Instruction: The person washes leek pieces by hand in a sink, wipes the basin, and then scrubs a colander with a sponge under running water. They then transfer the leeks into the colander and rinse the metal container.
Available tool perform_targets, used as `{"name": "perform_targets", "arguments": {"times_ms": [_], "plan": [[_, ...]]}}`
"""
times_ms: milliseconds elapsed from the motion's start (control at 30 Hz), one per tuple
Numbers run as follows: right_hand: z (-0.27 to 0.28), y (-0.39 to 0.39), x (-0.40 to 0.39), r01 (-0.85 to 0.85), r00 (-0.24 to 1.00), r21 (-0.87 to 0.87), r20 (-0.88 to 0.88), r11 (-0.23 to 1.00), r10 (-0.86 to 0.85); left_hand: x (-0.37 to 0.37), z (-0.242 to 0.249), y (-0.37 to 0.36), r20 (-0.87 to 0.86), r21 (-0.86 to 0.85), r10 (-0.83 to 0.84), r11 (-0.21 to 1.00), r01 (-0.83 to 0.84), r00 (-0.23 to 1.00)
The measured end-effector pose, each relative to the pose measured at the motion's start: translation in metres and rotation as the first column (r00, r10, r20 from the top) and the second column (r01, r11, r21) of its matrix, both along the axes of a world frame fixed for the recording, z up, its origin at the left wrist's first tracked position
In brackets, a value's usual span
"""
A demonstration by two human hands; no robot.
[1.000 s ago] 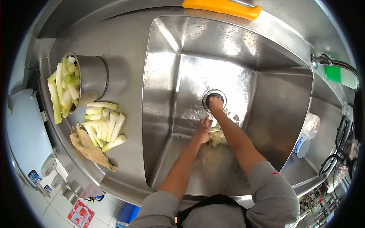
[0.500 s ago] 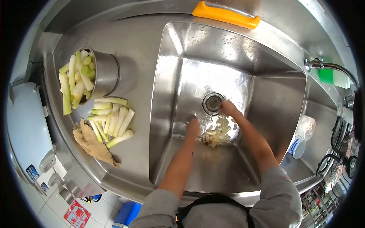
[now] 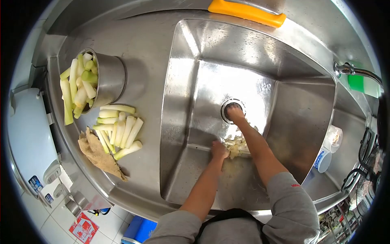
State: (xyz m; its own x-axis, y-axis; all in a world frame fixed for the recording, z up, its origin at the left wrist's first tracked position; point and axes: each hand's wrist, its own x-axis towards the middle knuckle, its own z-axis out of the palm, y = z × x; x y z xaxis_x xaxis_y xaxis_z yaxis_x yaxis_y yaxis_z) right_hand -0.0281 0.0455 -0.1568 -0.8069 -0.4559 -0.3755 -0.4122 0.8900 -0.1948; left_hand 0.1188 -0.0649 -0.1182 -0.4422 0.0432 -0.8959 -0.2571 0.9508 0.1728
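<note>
Head view, only one you get. Both your hands are down in the steel sink (image 3: 183, 81).

Right hand (image 3: 235, 112) sits on the drain (image 3: 227, 106) at the middle of the basin floor, fingers bunched over the opening. Can't tell if it grips anything; the drain is mostly covered by it.

Left hand (image 3: 219, 150) rests on the basin floor toward the near wall, touching the left edge of the pile of pale vegetable scraps (image 3: 236, 145). Fingers look curled against the pile; whether they actually hold scraps I can't tell. The pile lies between your two forearms, just near-side of the drain.

Containers:
- Sink basin: holds only the scrap pile and your hands; floor looks wet and shiny.
- Metal pot (image 3: 106, 79) on the left counter, tipped on its side, mouth facing the counter's left edge. It's packed with cut leek pieces (image 3: 79, 81), white and light green, some sticking out past the rim.
- More leek sticks (image 3: 120, 130) lie loose on the counter just below the pot, roughly parallel.
- Brown cloth (image 3: 97, 152) lies beside those sticks, toward the counter's near-left corner.

Orange handle (image 3: 248, 12) lies on the far rim of the sink. Faucet (image 3: 349, 70) comes in over the right rim, with a green bottle (image 3: 363, 83) just behind it.
</note>
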Motion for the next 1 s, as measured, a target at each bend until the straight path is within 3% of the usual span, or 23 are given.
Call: {"name": "perform_targets", "arguments": {"times_ms": [33, 67, 133, 167, 200, 233, 267, 300, 333, 367, 400, 433, 467, 500, 567, 600, 667, 700, 767, 833, 900, 1000], "plan": [[0.000, 0.002, -0.002, 0.002, 1.000, 0.002, -0.002, 1.000, -0.002, 0.020, -0.039, 0.014, -0.049, 0.059, -0.204, 0.977, 0.207, 0.978], [-0.001, 0.004, -0.002, 0.129, 0.991, -0.041, 0.034, 0.991, -0.127, 0.011, -0.025, 0.019, -0.049, 0.061, -0.207, 0.976, 0.210, 0.977], [0.002, 0.004, 0.003, 0.435, 0.900, -0.128, 0.084, 0.891, -0.427, -0.033, 0.033, 0.029, 0.114, 0.245, -0.283, 0.937, 0.249, 0.952], [0.008, 0.010, 0.010, 0.436, 0.900, -0.124, 0.085, 0.891, -0.428, -0.050, 0.047, 0.024, 0.154, 0.216, -0.189, 0.964, 0.154, 0.970], [0.015, 0.019, 0.017, 0.401, 0.869, -0.094, 0.352, 0.911, -0.347, -0.066, 0.054, 0.014, 0.186, 0.186, -0.092, 0.981, 0.057, 0.978], [0.023, 0.027, 0.021, 0.359, 0.768, -0.075, 0.590, 0.930, -0.249, -0.076, 0.040, 0.004, 0.028, 0.170, 0.060, 0.983, -0.063, 0.998], [0.077, 0.027, 0.009, 0.078, 0.751, -0.122, 0.660, 0.989, 0.023, -0.083, 0.028, -0.005, -0.125, 0.175, 0.211, 0.967, -0.188, 0.969], [0.085, 0.031, 0.009, 0.250, 0.388, 0.022, 0.914, 0.968, -0.121, -0.094, 0.029, -0.015, -0.332, 0.195, 0.172, 0.975, -0.111, 0.927], [0.067, 0.035, 0.014, 0.229, 0.672, -0.054, 0.731, 0.972, -0.118, -0.101, 0.026, -0.019, -0.529, 0.197, 0.135, 0.980, -0.033, 0.838], [0.048, 0.036, 0.017, 0.182, 0.880, -0.121, 0.462, 0.976, -0.107, -0.100, 0.025, -0.016, -0.531, 0.202, 0.141, 0.979, -0.037, 0.836], [0.038, 0.035, 0.012, 0.178, 0.881, -0.119, 0.461, 0.977, -0.105, -0.093, 0.016, -0.015, -0.594, 0.145, 0.040, 0.988, 0.059, 0.803], [0.028, 0.029, 0.003, 0.189, 0.944, -0.164, 0.300, 0.968, -0.133, -0.084, 0.011, -0.014, -0.647, 0.077, -0.066, 0.985, 0.151, 0.759], [0.020, 0.023, 0.000, 0.193, 0.977, -0.213, 0.135, 0.958, -0.167, -0.069, 0.009, -0.009, -0.536, 0.238, 0.035, 0.965, 0.111, 0.843], [0.014, 0.017, 0.002, 0.196, 0.976, -0.216, 0.138, 0.956, -0.169, -0.052, 0.011, 0.002, -0.404, 0.387, 0.119, 0.920, 0.052, 0.907], [0.005, 0.005, 0.002, 0.032, 0.998, -0.035, -0.055, 0.999, -0.033, -0.002, -0.017, 0.023, -0.425, 0.620, 0.229, 0.778, 0.098, 0.876], [0.008, -0.004, 0.002, 0.134, 0.988, 0.021, 0.069, 0.991, -0.136, -0.005, -0.008, 0.022, -0.425, 0.615, 0.224, 0.782, 0.099, 0.877], [0.011, -0.007, 0.004, 0.121, 0.992, 0.039, 0.042, 0.992, -0.122, -0.016, 0.021, 0.023, -0.011, 0.665, 0.011, 0.747, -0.001, 1.000], [0.013, -0.007, 0.006, 0.108, 0.994, 0.066, 0.013, 0.992, -0.109, -0.019, 0.020, 0.017, -0.009, 0.663, 0.007, 0.748, 0.000, 1.000], [0.011, -0.001, 0.002, 0.077, 0.997, 0.063, 0.002, 0.995, -0.077, -0.031, 0.012, -0.002, -0.239, 0.478, 0.091, 0.878, 0.035, 0.967], [0.008, 0.001, -0.003, 0.032, 0.998, 0.021, 0.053, 0.999, -0.033, -0.048, 0.008, -0.029, -0.332, 0.367, 0.191, 0.928, -0.061, 0.924], [0.008, 0.001, -0.001, 0.059, 0.997, -0.004, 0.041, 0.998, -0.059, -0.060, 0.015, -0.056, -0.529, 0.307, 0.218, 0.950, -0.054, 0.820], [0.001, 0.001, -0.002, 0.063, 0.997, -0.003, 0.036, 0.998, -0.063, -0.069, 0.023, -0.088, -0.559, 0.164, 0.194, 0.979, -0.121, 0.806]]}}
